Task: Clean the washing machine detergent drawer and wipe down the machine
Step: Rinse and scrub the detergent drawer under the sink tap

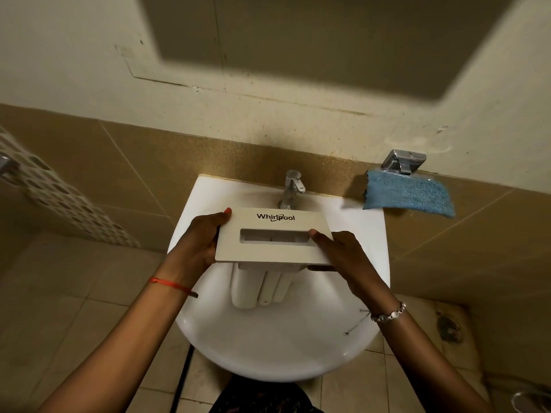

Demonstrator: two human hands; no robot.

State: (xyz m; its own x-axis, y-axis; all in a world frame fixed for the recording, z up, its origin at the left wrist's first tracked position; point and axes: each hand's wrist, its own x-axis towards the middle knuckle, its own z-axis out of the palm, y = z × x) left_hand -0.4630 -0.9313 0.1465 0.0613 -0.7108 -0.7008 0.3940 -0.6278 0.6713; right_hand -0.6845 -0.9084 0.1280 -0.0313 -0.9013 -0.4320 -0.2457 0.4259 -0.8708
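Note:
I hold a white detergent drawer (pixel 269 251) over a white sink (pixel 277 350), its front panel with the Whirlpool name turned up towards me and its compartments hanging down into the basin. My left hand (pixel 200 244) grips the panel's left end. At the right end, my right hand (pixel 338 253) clasps the panel, thumb resting in the handle slot. A blue cleaning cloth (pixel 410 195) hangs from a chrome holder (pixel 402 163) on the wall, to the right of the sink. The washing machine is out of view.
A chrome tap (pixel 292 187) stands at the back of the sink, just beyond the drawer. Brown tiles cover the lower wall and the floor. A floor drain (pixel 450 326) lies at the right. A patterned tile strip (pixel 59 193) runs along the left wall.

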